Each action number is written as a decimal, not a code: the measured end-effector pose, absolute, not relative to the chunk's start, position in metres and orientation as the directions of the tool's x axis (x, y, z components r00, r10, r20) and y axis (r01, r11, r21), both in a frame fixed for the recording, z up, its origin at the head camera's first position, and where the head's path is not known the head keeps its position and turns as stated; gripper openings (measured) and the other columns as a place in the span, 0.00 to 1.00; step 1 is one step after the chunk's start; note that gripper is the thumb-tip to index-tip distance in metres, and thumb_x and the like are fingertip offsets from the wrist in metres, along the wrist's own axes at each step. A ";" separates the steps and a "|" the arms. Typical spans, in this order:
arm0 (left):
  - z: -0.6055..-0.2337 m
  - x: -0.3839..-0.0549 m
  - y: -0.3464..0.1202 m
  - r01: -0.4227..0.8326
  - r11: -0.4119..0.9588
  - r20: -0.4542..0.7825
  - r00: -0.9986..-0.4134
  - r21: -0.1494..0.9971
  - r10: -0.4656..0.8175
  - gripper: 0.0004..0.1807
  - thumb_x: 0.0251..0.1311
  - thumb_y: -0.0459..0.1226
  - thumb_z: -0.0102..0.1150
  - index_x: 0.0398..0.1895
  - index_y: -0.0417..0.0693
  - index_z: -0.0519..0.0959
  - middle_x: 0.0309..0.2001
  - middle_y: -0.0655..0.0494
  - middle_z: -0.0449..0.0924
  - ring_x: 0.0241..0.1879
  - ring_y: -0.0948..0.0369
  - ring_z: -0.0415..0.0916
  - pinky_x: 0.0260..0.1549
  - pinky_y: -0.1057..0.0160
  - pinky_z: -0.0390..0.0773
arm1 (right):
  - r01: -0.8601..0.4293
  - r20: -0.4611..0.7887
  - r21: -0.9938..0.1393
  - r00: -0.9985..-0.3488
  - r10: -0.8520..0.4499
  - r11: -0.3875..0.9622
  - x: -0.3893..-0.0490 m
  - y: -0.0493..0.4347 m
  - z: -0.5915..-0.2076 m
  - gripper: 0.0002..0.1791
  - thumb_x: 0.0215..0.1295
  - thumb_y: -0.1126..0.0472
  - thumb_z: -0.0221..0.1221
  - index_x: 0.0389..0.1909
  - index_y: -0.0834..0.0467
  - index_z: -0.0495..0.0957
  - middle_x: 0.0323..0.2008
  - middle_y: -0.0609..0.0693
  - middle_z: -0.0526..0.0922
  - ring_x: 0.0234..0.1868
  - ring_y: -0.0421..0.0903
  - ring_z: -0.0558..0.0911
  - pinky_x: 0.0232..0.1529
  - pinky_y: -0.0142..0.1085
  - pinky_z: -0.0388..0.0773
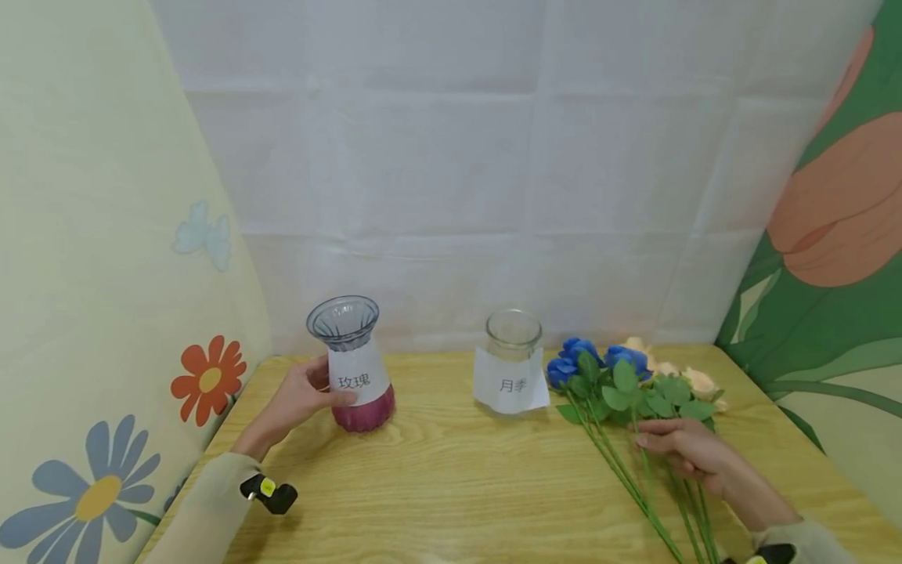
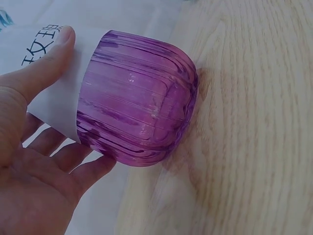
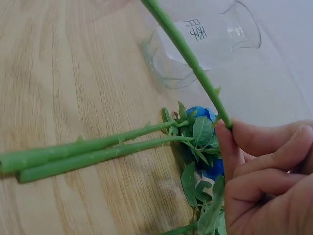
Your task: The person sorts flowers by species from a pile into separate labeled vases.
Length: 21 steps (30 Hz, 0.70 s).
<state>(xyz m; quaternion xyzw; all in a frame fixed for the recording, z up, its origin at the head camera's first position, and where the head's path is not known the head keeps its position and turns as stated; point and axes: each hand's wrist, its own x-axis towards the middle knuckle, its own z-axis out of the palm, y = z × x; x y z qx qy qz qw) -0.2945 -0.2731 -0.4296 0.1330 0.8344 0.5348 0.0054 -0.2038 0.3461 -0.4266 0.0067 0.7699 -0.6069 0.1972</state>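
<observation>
My left hand (image 1: pixel 299 395) grips a glass vase (image 1: pixel 362 411) with a clear flared rim and a purple base. Its thumb lies across the white paper label (image 2: pixel 63 93), fingers behind the glass. The vase leans slightly. On the right, my right hand (image 1: pixel 694 450) pinches a green stem (image 3: pixel 183 49) between thumb and fingertips, lifted off the table in the right wrist view. In the head view this stem runs up to a blue rose (image 1: pixel 627 360). Other blue roses (image 1: pixel 574 356) lie beside it, their stems on the table. Peach roses (image 1: pixel 701 384) lie near my right hand.
A clear glass vase (image 1: pixel 513 333) with a white label stands between the hands, towards the back of the wooden table (image 1: pixel 437 486). White cloth (image 1: pixel 437 172) hangs behind the table. Printed floral panels (image 1: pixel 127 313) flank it on both sides.
</observation>
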 end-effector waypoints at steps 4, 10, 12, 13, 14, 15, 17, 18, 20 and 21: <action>-0.430 -0.295 -0.273 0.204 0.395 0.119 -0.966 0.896 0.230 0.48 0.56 0.41 0.81 0.78 0.41 0.67 0.67 0.40 0.78 0.63 0.42 0.77 0.58 0.48 0.80 | 0.247 -0.290 -0.943 -0.940 -0.182 0.224 -0.200 0.342 -0.429 0.36 0.76 0.59 0.63 0.74 0.75 0.62 0.55 0.53 0.87 0.14 0.34 0.62 0.15 0.29 0.62; -0.428 -0.293 -0.273 0.199 0.381 0.117 -0.967 0.903 0.228 0.48 0.56 0.40 0.81 0.78 0.41 0.67 0.67 0.40 0.77 0.64 0.42 0.77 0.59 0.46 0.80 | 0.239 -0.256 -0.955 -0.963 -0.083 0.177 -0.197 0.331 -0.432 0.38 0.76 0.57 0.64 0.77 0.73 0.60 0.52 0.51 0.88 0.13 0.34 0.61 0.14 0.29 0.61; -0.429 -0.293 -0.273 0.200 0.388 0.116 -0.967 0.900 0.229 0.47 0.57 0.40 0.81 0.78 0.41 0.67 0.67 0.40 0.78 0.63 0.42 0.77 0.59 0.47 0.80 | 0.231 -0.240 -0.962 -0.969 -0.052 0.144 -0.196 0.327 -0.433 0.38 0.76 0.58 0.64 0.77 0.72 0.60 0.49 0.50 0.89 0.12 0.33 0.61 0.14 0.28 0.61; -0.430 -0.293 -0.273 0.198 0.390 0.115 -0.967 0.899 0.226 0.47 0.57 0.41 0.81 0.78 0.41 0.67 0.67 0.40 0.78 0.63 0.43 0.77 0.58 0.48 0.80 | 0.232 -0.238 -0.965 -0.971 -0.034 0.126 -0.195 0.324 -0.433 0.37 0.76 0.58 0.64 0.77 0.71 0.61 0.48 0.49 0.90 0.12 0.33 0.61 0.13 0.28 0.61; -0.430 -0.293 -0.273 0.194 0.391 0.112 -0.968 0.899 0.223 0.47 0.56 0.41 0.81 0.77 0.41 0.68 0.66 0.40 0.78 0.63 0.43 0.77 0.58 0.48 0.80 | 0.232 -0.236 -0.967 -0.972 -0.020 0.109 -0.195 0.322 -0.433 0.37 0.76 0.59 0.64 0.77 0.70 0.62 0.47 0.49 0.90 0.12 0.33 0.61 0.13 0.28 0.61; -0.430 -0.293 -0.273 0.192 0.393 0.110 -0.969 0.900 0.221 0.47 0.56 0.41 0.81 0.77 0.42 0.68 0.66 0.41 0.79 0.63 0.43 0.77 0.58 0.48 0.80 | 0.234 -0.236 -0.968 -0.972 -0.008 0.094 -0.194 0.319 -0.434 0.36 0.76 0.59 0.64 0.77 0.69 0.62 0.46 0.48 0.90 0.12 0.33 0.61 0.13 0.28 0.61; -0.430 -0.293 -0.273 0.192 0.396 0.110 -0.969 0.898 0.220 0.47 0.56 0.41 0.81 0.78 0.41 0.67 0.67 0.41 0.78 0.64 0.43 0.77 0.58 0.48 0.80 | 0.241 -0.241 -0.968 -0.970 0.014 0.068 -0.192 0.314 -0.433 0.37 0.76 0.58 0.64 0.78 0.67 0.62 0.46 0.46 0.89 0.12 0.33 0.61 0.12 0.28 0.61; -0.430 -0.293 -0.273 0.190 0.394 0.109 -0.970 0.899 0.219 0.47 0.56 0.41 0.81 0.78 0.42 0.67 0.67 0.41 0.78 0.64 0.43 0.77 0.59 0.48 0.80 | 0.250 -0.249 -0.966 -0.968 0.029 0.057 -0.191 0.311 -0.433 0.37 0.76 0.58 0.65 0.78 0.67 0.62 0.46 0.45 0.89 0.12 0.33 0.62 0.12 0.28 0.61; -0.430 -0.293 -0.273 0.198 0.399 0.114 -0.968 0.895 0.224 0.48 0.57 0.42 0.80 0.79 0.41 0.66 0.67 0.40 0.77 0.64 0.42 0.77 0.59 0.48 0.80 | 0.255 -0.253 -0.966 -0.966 0.045 0.033 -0.188 0.306 -0.433 0.39 0.76 0.58 0.64 0.79 0.67 0.59 0.46 0.44 0.89 0.12 0.33 0.62 0.13 0.29 0.60; -0.430 -0.293 -0.273 0.197 0.399 0.114 -0.968 0.896 0.223 0.48 0.57 0.42 0.80 0.79 0.41 0.66 0.67 0.40 0.77 0.64 0.42 0.77 0.59 0.47 0.80 | 0.257 -0.256 -0.966 -0.965 0.056 0.023 -0.187 0.303 -0.433 0.39 0.76 0.59 0.64 0.79 0.67 0.59 0.45 0.44 0.89 0.12 0.33 0.62 0.13 0.29 0.60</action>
